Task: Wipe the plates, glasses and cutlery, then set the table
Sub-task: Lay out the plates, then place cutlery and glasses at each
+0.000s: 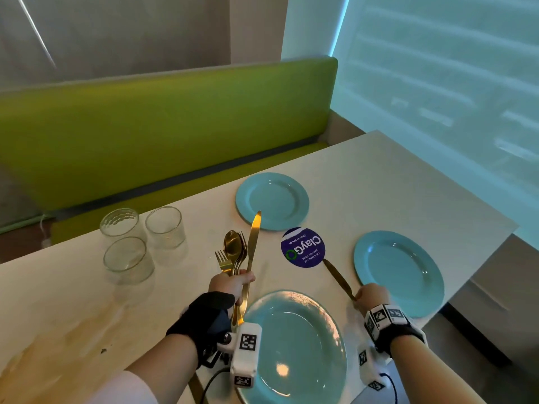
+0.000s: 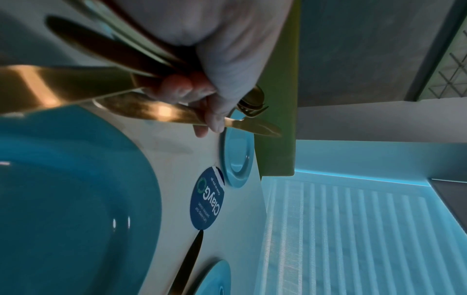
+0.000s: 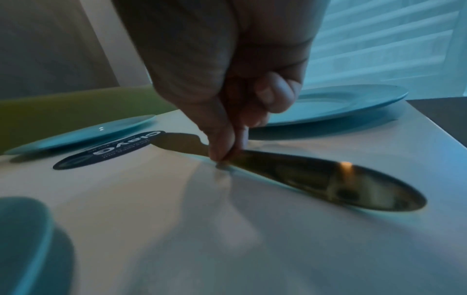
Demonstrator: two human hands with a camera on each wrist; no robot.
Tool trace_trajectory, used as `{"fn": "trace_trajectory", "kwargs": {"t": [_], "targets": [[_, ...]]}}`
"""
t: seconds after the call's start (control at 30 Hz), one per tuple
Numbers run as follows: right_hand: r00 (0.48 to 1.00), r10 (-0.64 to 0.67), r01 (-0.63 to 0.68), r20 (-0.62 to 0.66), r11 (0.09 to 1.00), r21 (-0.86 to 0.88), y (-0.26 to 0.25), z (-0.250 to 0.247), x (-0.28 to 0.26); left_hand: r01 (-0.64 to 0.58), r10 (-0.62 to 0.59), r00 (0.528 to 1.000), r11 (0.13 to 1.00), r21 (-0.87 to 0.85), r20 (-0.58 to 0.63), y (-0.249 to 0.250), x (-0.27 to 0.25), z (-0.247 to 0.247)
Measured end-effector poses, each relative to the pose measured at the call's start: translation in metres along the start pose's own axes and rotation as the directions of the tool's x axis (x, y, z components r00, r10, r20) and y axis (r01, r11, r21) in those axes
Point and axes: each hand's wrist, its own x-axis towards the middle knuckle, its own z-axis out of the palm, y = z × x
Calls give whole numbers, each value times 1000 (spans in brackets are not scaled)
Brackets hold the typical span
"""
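Note:
Three turquoise plates lie on the white table [image 1: 379, 182]: a near plate [image 1: 294, 345], a right plate [image 1: 399, 272] and a far plate [image 1: 272, 201]. My left hand [image 1: 230, 287] grips a bundle of gold cutlery [image 1: 236, 255], with spoons, forks and a knife pointing up and away. In the left wrist view the fingers [image 2: 192, 87] curl round the cutlery handles [image 2: 106, 79]. My right hand [image 1: 372, 294] pinches a gold knife [image 1: 338, 277] that lies flat on the table between the near and right plates. Thumb and finger [image 3: 222, 137] hold this knife [image 3: 328, 177] mid-handle.
Three clear glasses [image 1: 137, 243] stand at the table's left. A round dark blue sticker [image 1: 303, 247] sits between the plates. A green bench backrest [image 1: 163, 126] runs behind the table. The table's right edge drops off beside the right plate.

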Motion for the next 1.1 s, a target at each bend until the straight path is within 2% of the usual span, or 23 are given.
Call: {"fn": "trace_trajectory", "kwargs": {"t": [0.5, 1.1], "targets": [[992, 107, -104, -60, 993, 47, -1, 10, -13, -1, 2, 998, 1000, -21, 62, 5, 2, 7], [995, 85, -80, -57, 994, 78, -6, 5, -34, -6, 10, 995, 999, -34, 99, 7, -4, 4]]}}
